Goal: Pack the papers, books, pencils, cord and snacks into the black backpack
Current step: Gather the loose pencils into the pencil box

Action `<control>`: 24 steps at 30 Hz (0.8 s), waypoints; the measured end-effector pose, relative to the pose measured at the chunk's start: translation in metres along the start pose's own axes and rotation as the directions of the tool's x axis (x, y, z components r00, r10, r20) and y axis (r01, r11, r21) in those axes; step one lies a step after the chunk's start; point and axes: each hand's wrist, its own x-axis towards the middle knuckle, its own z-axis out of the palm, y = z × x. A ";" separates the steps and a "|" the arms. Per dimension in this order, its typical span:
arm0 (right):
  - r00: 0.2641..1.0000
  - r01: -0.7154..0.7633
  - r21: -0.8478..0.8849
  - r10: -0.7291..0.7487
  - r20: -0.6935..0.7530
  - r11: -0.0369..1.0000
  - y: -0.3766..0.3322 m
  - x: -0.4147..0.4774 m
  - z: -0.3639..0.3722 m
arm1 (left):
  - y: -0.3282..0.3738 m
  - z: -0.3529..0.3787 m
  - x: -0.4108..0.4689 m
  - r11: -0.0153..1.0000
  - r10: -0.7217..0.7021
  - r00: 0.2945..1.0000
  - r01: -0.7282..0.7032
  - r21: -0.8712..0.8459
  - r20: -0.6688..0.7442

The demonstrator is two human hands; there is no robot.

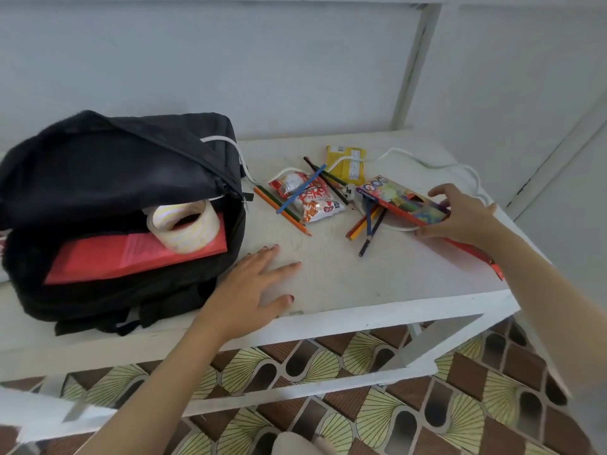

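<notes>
Pencil box [404, 200] at right of table [361, 274], well apart from backpack [115, 165]: I am gripping its long edges with right hand [460, 215]; left hand [256, 287] resting flat on the top, fingers straight. Judging it light, crushable card, with pencils [369, 224] poking from the open end, so I am keeping that end up.

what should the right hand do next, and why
Probably lift the pencil box clear of the pencils and cord: the right hand grips it, pencils lie loose at its left end, and the left hand rests flat on the table, free to gather them.
</notes>
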 end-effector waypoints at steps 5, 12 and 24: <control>0.959 0.275 0.072 -0.269 -0.083 0.959 -0.017 -0.023 -0.007 | 0.002 0.001 -0.004 0.992 -0.025 0.998 0.019 -0.127 -0.049; 0.765 0.554 0.172 -0.580 0.281 0.815 -0.037 -0.077 0.013 | -0.009 0.007 0.014 0.568 -0.377 0.923 0.299 -0.767 0.081; 0.735 0.613 0.083 -0.606 0.305 0.785 -0.050 -0.072 0.046 | 0.019 0.009 0.007 0.987 -0.073 0.997 0.069 -0.144 -0.019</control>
